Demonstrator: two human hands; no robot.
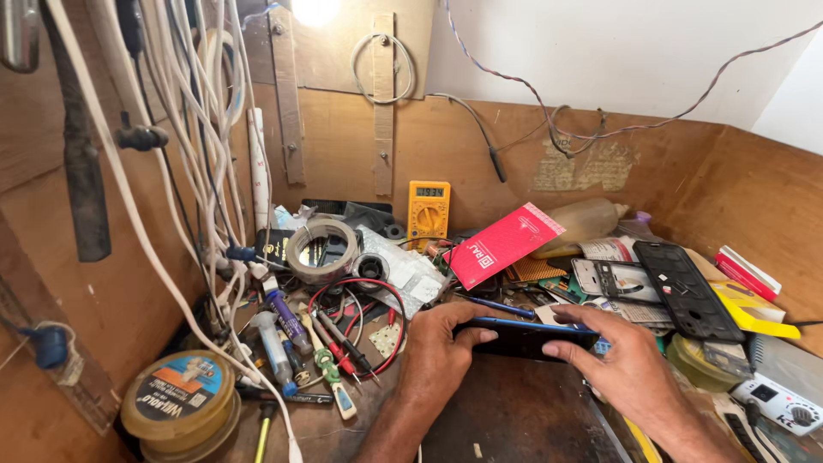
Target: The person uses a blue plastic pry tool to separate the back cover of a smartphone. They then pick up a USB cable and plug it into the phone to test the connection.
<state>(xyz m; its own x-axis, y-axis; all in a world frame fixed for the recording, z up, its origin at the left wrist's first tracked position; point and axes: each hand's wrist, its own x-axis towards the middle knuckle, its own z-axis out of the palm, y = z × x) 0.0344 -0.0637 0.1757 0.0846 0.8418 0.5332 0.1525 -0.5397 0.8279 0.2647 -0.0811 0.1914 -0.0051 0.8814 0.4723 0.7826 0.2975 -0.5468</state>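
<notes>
Both hands are clamped on the phone [525, 337], left hand [437, 347] gripping one end and right hand [621, 364] the other, holding it edge-up just above the dark mat [514, 411] amid bench clutter, so looks like an inspection step needing a steady hold.

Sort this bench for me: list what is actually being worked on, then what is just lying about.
In hand:
- dark phone, held on edge between left hand and right hand

Lying about:
- yellow multimeter
- red packet
- tape roll
- black phone back cover
- solder spool
- red and black probe leads
</notes>
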